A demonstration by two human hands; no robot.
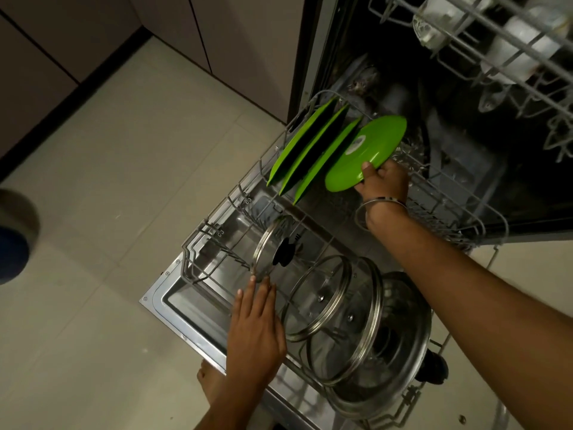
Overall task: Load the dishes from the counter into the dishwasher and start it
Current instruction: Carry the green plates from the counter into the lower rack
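Lower rack point(493, 225) of an open dishwasher, pulled out over the door point(186, 308), taken as the landmark. At the rack's far end three green plates point(305, 150) stand on edge in a row, close together and leaning the same way. Just beside the nearest of them, a fourth plate point(366, 153) is held tilted, underside up, with a pale round label at its centre; the right hand point(383, 181) pinches its lower rim, thumb on the underside, the other fingers hidden behind — so the grip is clamped on the plate. A metal bangle point(376, 204) circles that wrist. In the rack's middle a small lid point(274, 246) with a black knob stands on edge; the left hand point(255, 330) reaches in with fingers straight and together, the fingertips point(265, 282) at the lid's lower rim — a flat hand, clasping nothing. At the rack's near end two larger glass lids point(341, 315) with steel rims lean against a steel pot point(400, 346). Above the rack's far end, the upper rack point(496, 41) carries pale cups, blurred. A bare foot point(207, 380) rests on the tiled floor point(108, 212) below the door's near corner.
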